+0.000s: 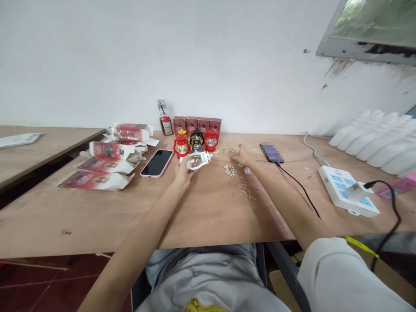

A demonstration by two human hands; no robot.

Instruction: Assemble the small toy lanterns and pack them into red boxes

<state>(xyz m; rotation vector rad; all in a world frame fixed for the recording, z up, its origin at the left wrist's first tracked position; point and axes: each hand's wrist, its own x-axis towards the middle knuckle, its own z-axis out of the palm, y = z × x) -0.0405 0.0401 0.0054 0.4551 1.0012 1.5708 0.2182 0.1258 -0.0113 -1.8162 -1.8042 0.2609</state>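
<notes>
- One white lantern [196, 161] lies in my left hand [183, 174], almost at twelve o'clock from my seat; my fingers grasp it by its nine o'clock end, probably to leave the rest uncovered.
- My right hand [244, 156] is at one o'clock, fingertips down by some thin wires [230, 150]; I cannot tell whether they pinch one.
- Small white discs [230, 170] and a loose heap of bent wires [244, 190] lie towards one o'clock too, nearer me, I suppose so that my right hand reaches them easily.
- Finished-looking lanterns, red [211, 141] and black [196, 139] among them, stand upright at twelve o'clock before a row of red boxes [197, 123], seemingly to be out of the way.
- Opened cartons [97, 180] lie at ten o'clock and a dark-screened phone [157, 163] at eleven, likely to leave the middle free.
- The white lantern is tilted on its side: a clear, rounded globe within a slim frame, narrowing towards its three o'clock end. Its finer details are too small to make out.
</notes>
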